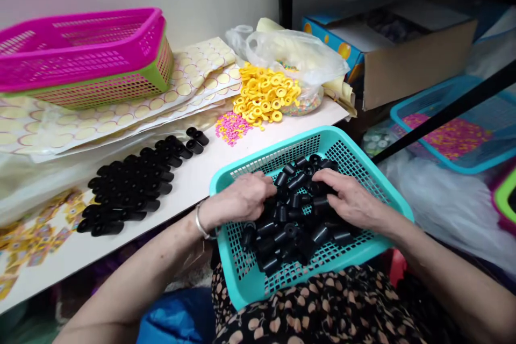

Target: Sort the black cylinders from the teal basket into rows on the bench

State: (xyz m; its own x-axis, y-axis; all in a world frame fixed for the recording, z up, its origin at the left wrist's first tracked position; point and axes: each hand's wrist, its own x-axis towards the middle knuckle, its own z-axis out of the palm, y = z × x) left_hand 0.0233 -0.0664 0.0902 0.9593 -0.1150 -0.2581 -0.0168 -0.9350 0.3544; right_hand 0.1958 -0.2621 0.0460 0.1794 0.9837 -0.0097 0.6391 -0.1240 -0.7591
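Observation:
A turquoise plastic basket rests on my lap with a heap of short black plastic cylinders inside it. My left hand dips into the heap from the left. Its fingers are curled, with their tips hidden, so what they hold cannot be made out. On the right side of the basket, my right hand has its thumb and fingers bent around a black cylinder among the others. More black cylinders lie side by side in rows on the white table.
Yellow ring-shaped pieces and small pink pieces are piled behind the basket. Stacked pink and green baskets stand on sticker sheets. At right are an open cardboard box, a blue basket and a dark slanting bar.

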